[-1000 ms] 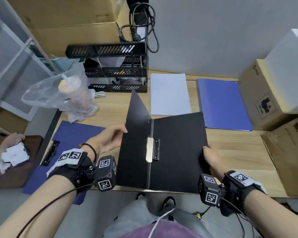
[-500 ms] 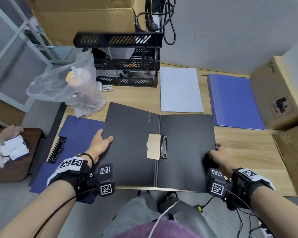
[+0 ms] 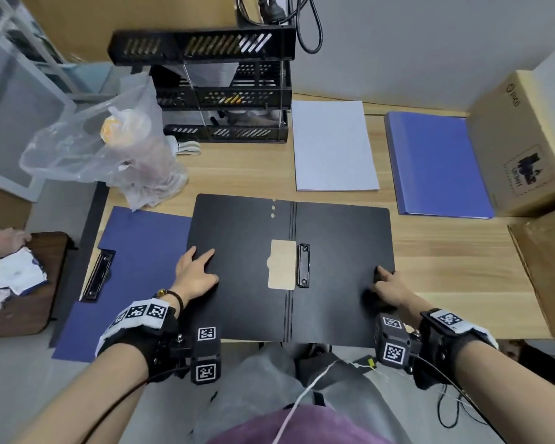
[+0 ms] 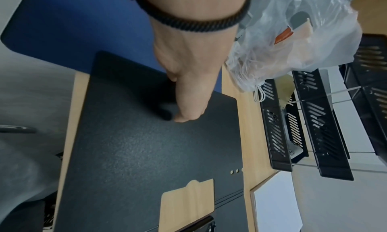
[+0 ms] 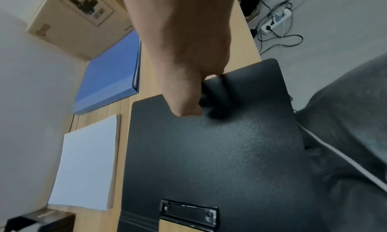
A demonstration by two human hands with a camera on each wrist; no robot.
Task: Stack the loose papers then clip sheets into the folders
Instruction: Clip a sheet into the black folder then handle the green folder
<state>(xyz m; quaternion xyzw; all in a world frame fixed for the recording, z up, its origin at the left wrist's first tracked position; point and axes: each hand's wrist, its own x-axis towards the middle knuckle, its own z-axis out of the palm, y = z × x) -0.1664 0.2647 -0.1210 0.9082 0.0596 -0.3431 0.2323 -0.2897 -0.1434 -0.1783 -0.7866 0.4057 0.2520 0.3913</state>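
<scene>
At the left of the black folder (image 3: pixel 290 267), half under its left cover, lies the dark blue folder (image 3: pixel 135 267), open, with its own clip bar showing. A second ago the black folder's left cover was standing up; now it lies flat on the desk (image 3: pixel 455 267). My left hand (image 3: pixel 196 274) rests on this cover with straight fingers and only presses it down, holding nothing. At the spine of the black folder the clip (image 3: pixel 302 265) is now free to reach, closed and with no sheet under it. My right hand (image 3: pixel 391 288) holds the right edge of the black folder, thumb on top; the fingers go under the cover, so I cannot see them well. Behind the black folder waits the stacked white paper (image 3: pixel 334 145), and to the right of the stack the light blue folder (image 3: pixel 439 165), closed. I think the next step is to bring sheets to the clip.
</scene>
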